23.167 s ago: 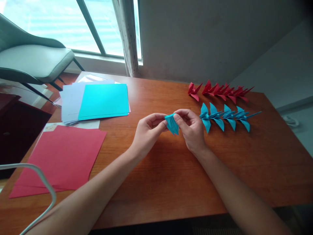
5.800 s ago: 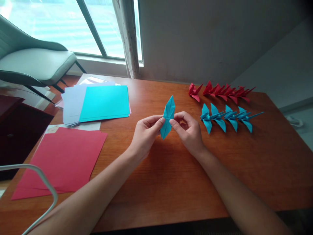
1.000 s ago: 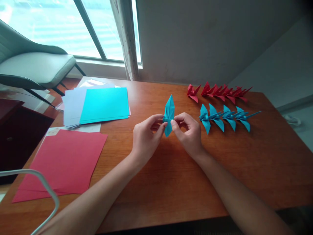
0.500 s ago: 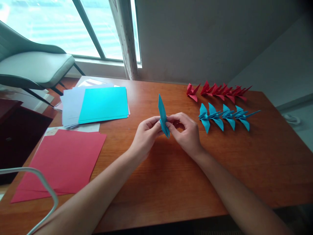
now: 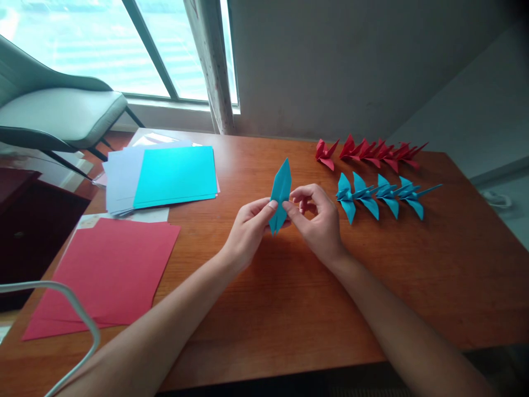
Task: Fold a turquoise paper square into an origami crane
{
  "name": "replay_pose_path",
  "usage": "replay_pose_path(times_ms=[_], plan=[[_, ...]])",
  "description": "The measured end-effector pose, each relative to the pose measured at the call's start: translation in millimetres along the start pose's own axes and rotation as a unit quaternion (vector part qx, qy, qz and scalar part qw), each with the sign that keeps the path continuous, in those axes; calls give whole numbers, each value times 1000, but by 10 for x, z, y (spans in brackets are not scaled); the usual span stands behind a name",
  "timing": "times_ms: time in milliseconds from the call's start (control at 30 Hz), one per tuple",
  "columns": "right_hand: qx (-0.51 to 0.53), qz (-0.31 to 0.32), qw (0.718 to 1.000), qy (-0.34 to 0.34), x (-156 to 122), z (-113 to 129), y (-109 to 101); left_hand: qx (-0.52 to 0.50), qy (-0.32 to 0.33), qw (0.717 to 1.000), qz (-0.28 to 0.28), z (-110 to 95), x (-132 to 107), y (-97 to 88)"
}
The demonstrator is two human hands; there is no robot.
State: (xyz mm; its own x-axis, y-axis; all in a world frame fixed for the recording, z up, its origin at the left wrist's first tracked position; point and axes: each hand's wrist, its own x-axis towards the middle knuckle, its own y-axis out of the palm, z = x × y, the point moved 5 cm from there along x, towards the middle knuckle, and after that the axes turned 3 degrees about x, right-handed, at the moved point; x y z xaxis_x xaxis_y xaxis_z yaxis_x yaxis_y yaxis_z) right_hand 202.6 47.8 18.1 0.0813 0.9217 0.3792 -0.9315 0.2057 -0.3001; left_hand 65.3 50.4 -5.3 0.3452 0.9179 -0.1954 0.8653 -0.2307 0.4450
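Note:
A piece of folded blue paper [image 5: 281, 184], long and diamond-shaped with a slit at its lower tip, is held upright over the wooden table. My left hand [image 5: 250, 223] pinches its lower left side, the thumb lying on its face. On the other side my right hand [image 5: 317, 220] has its thumb on the paper's right edge, while its index finger is bent and lifted off. To the right stands a row of blue paper cranes [image 5: 382, 196], and behind it a row of red paper cranes [image 5: 376, 151].
Blue paper sheets [image 5: 176, 176] lie on white sheets [image 5: 119, 182] at the back left. Red paper sheets [image 5: 107, 270] are spread at the front left, beside a white cable [image 5: 78, 309]. Beyond the table [image 5: 256, 331] stand a chair [image 5: 61, 110] and a curtain [image 5: 212, 66].
The folded blue paper has been turned from nearly edge-on to show its broad face. My right index finger has come away from it. The rows of cranes look the same.

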Motion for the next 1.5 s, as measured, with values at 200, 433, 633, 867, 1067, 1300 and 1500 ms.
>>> replay_pose_path(times_ms=[200,433,633,867,1067,1300,1500], plan=[[112,26,992,51,17,-97,14,18,-22,999,19,26,-46,54],[130,36,989,54,0,-115,28,30,-18,999,13,11,-47,49],[122,37,992,12,3,-66,10,29,-6,999,19,12,-37,40],[107,29,992,-60,0,-7,-12,18,-4,1000,21,6,-26,17],[44,49,981,-180,-24,167,-30,3,-12,1000,3,-3,-45,7],[-52,45,960,-270,-44,253,-36,-22,-17,1000,-9,-2,-54,-1],[-73,36,946,-315,-74,263,-51,25,5,999,-23,0,-47,14]])
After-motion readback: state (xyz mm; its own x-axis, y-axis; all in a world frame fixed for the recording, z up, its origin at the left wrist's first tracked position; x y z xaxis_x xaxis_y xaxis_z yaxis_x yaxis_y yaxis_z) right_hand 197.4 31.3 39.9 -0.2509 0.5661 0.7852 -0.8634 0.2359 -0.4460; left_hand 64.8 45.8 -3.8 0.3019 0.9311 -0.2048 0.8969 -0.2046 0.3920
